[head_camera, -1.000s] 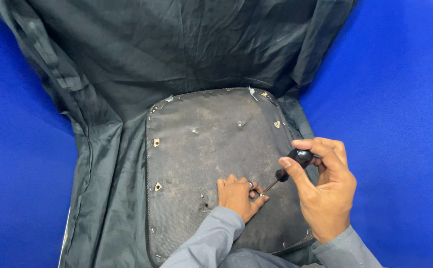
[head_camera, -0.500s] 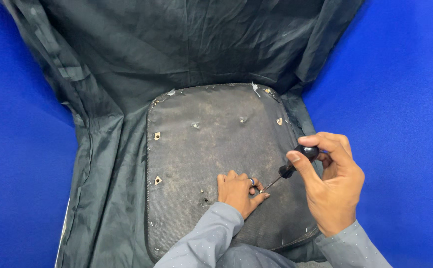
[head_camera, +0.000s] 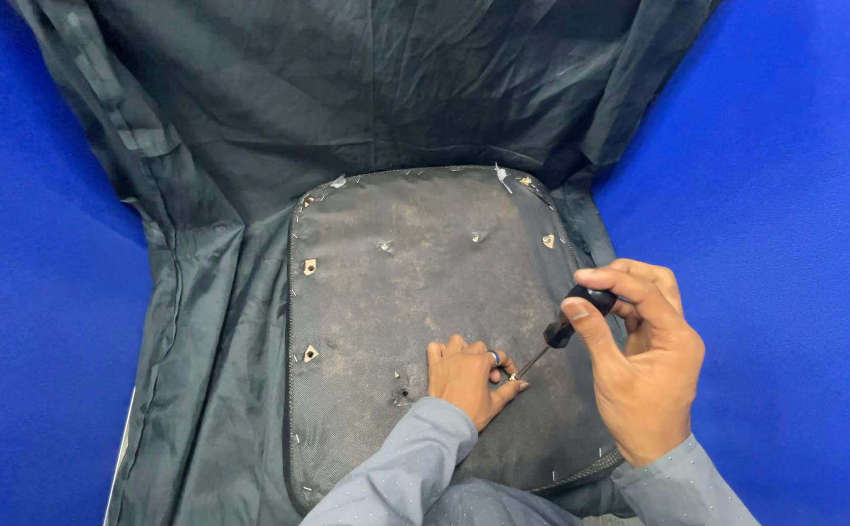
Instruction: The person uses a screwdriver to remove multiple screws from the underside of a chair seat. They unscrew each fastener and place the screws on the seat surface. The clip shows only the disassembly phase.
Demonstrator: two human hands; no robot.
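A dusty dark seat base (head_camera: 415, 292) lies underside up, with staples along its edges and small triangular cut-outs. My right hand (head_camera: 644, 375) grips a screwdriver (head_camera: 566, 321) by its black handle; the thin shaft slants down-left to a point on the base. My left hand (head_camera: 466, 378) rests flat on the base, fingers pinched around the screwdriver's tip. A ring shows on one finger. What lies under the tip is hidden by the fingers.
Loose black fabric (head_camera: 347, 88) spreads out from the base towards the far side and down the left. All of it lies on a bright blue surface (head_camera: 785, 244). A small hole (head_camera: 404, 395) sits in the base just left of my left hand.
My right hand has shifted slightly on the screwdriver handle, with a small turn and tilt. The left hand stays on the tip. The view has drifted a little.
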